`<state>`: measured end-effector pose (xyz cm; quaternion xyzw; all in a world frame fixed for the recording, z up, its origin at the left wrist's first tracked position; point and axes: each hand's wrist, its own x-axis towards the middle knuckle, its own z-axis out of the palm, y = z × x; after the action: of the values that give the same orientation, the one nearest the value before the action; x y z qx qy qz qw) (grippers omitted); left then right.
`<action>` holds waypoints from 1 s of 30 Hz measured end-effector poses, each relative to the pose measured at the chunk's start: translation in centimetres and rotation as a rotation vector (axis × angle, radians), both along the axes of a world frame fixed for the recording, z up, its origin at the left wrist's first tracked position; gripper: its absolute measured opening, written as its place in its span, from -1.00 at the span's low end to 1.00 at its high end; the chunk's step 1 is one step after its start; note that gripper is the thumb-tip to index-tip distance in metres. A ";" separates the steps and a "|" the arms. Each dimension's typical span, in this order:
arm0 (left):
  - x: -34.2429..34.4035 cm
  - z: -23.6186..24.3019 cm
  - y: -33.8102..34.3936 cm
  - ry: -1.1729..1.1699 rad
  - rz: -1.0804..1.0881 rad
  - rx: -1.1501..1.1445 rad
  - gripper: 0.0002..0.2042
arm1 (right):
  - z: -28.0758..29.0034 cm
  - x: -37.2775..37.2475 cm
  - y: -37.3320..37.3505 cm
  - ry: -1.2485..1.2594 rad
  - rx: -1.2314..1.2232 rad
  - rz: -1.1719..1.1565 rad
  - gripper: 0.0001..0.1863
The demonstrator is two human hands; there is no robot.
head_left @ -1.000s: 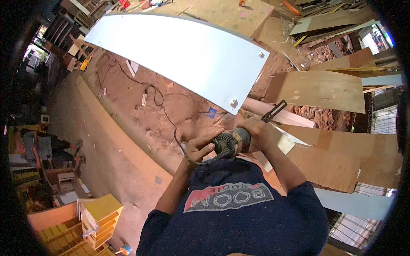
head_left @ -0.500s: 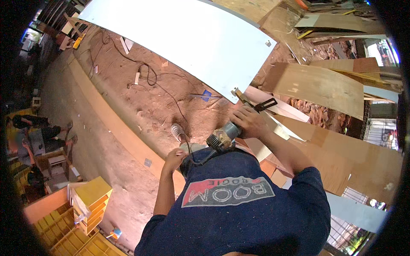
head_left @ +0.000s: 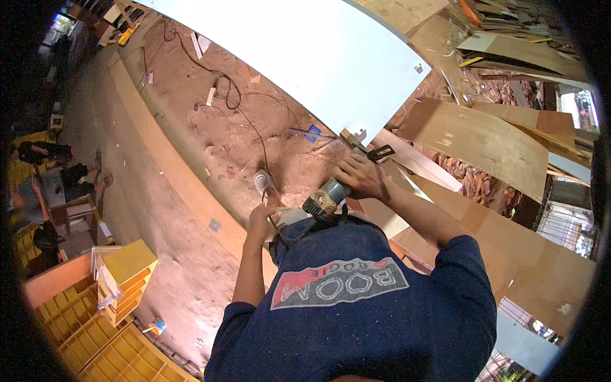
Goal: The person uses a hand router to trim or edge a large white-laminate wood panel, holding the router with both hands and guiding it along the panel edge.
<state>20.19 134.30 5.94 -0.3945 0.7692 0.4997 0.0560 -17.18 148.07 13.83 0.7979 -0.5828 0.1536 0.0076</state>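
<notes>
My right hand (head_left: 358,174) is closed round the grey body of a laminate trimmer (head_left: 331,193), its vented dark end toward my waist and dusted with sawdust. At its far end a slotted black bracket (head_left: 381,153) sticks out. The trimmer's front reaches the near corner of a long white panel (head_left: 318,70); whether it touches the panel I cannot tell. At my left thigh, my left hand (head_left: 262,221) is closed on the dark power cord (head_left: 275,224), which loops back toward the trimmer.
Loose cable (head_left: 230,102) lies on the dirt floor left of the panel. Plywood sheets (head_left: 474,137) fill the right side. A long orange-brown board or strip (head_left: 172,165) runs along the left. Yellow drawer units (head_left: 130,274) and a seated person (head_left: 54,172) are farther left.
My left hand has risen slightly with the cord. The right hand and trimmer have shifted a little left, while the view has turned slightly.
</notes>
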 end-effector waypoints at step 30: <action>2.3 -2.0 -1.7 -0.003 -0.020 -0.358 -0.76 | -0.8 0.3 -2.0 0.053 -0.002 0.047 -0.61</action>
<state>22.52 132.61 3.96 -0.3913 0.8497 0.3534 -0.0093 -16.90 146.09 13.02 0.8152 -0.5633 0.1333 0.0202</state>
